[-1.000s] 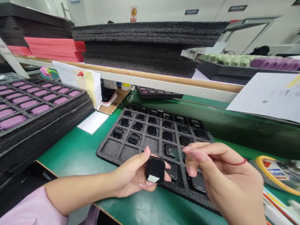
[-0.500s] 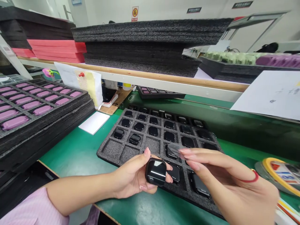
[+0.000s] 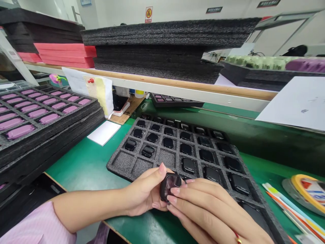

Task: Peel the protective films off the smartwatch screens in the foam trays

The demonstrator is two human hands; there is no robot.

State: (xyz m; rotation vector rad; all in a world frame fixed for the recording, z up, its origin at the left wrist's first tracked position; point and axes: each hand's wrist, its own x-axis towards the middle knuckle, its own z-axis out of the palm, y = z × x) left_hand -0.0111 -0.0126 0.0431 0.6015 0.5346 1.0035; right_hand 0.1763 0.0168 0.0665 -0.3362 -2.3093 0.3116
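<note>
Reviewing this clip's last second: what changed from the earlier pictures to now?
The right hand moved left and down from above the foam tray to the black watch in the left hand; its fingertips now touch the watch. The tray stayed put.

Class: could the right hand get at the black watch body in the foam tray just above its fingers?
Probably yes, once it lets go. The right hand is on the watch body held in the left hand, but the tray's watch body lies just beyond its fingers, with nothing between.
</note>
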